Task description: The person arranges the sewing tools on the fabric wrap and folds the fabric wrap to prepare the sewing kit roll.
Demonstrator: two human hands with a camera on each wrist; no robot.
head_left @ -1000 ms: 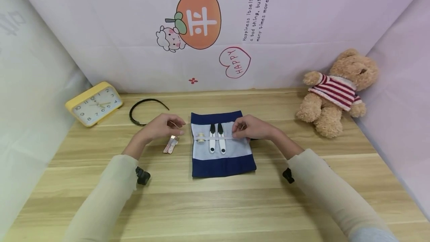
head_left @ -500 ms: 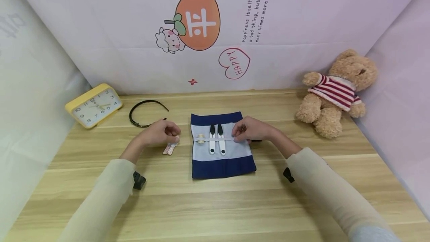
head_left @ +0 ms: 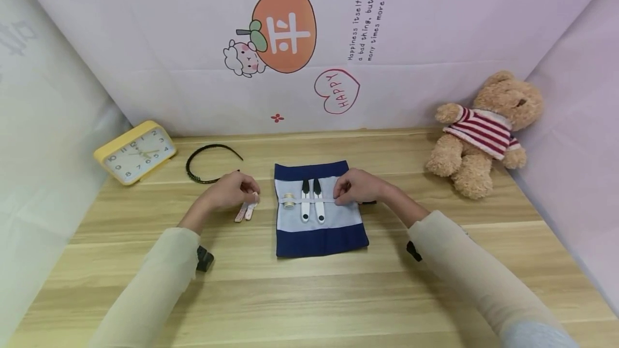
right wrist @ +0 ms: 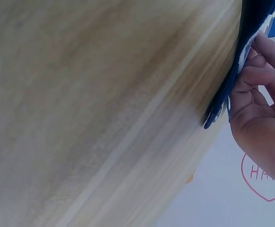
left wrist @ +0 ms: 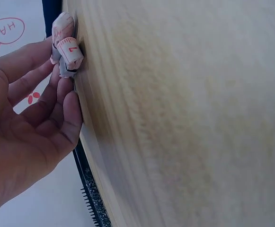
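Observation:
My left hand (head_left: 234, 189) pinches a folded soft tape measure (head_left: 250, 211) between thumb and fingers, low over the table. Its red ticks and a numeral show on the tape measure (left wrist: 70, 51) in the left wrist view. To the right lies an unfolded navy and pale cloth pouch (head_left: 321, 239). A pale elastic band (head_left: 328, 200) crosses it, holding a thread spool (head_left: 288, 202) and two white tools (head_left: 319, 209) with black tips. My right hand (head_left: 360, 187) pinches the band near the pouch's right side; its fingertips are partly hidden.
A black toothed headband (head_left: 188, 168) lies behind my left hand, beside a yellow alarm clock (head_left: 135, 152) at the back left. The teddy bear (head_left: 483, 133) sits at the back right against the white wall cloth (head_left: 401, 90).
My left hand has come down and slightly left onto the tape measure and now grips it, shifting it a little. The right hand stays at the band.

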